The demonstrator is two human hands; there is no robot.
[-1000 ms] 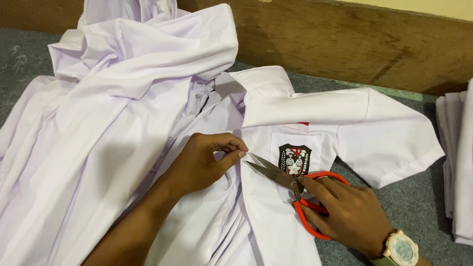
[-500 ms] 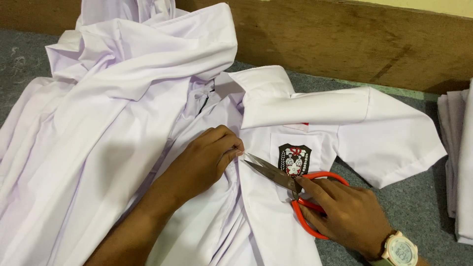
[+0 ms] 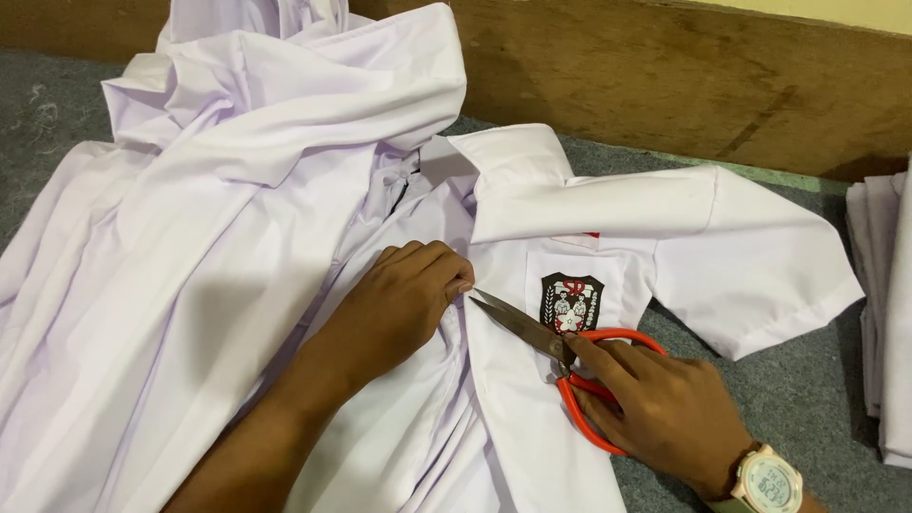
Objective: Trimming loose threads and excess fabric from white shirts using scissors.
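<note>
A white short-sleeved shirt [image 3: 608, 214] lies spread on the grey floor, with a dark badge [image 3: 571, 302] on its chest pocket. My left hand [image 3: 404, 299] presses flat on the shirt's front edge, fingers curled at the placket. My right hand [image 3: 665, 408], with a pale watch on its wrist, grips orange-handled scissors [image 3: 560, 356]. The steel blades point left, and their tips sit just beside my left fingertips, over the shirt front.
A big heap of crumpled white shirts [image 3: 218, 190] covers the left side. A stack of folded white cloth [image 3: 888, 313] stands at the right edge. A brown wooden board [image 3: 684, 76] runs along the back. Grey carpet [image 3: 798, 380] shows at the lower right.
My left hand has slid a little up and right along the shirt front, closer to the blade tips. The scissors and my right hand have hardly moved.
</note>
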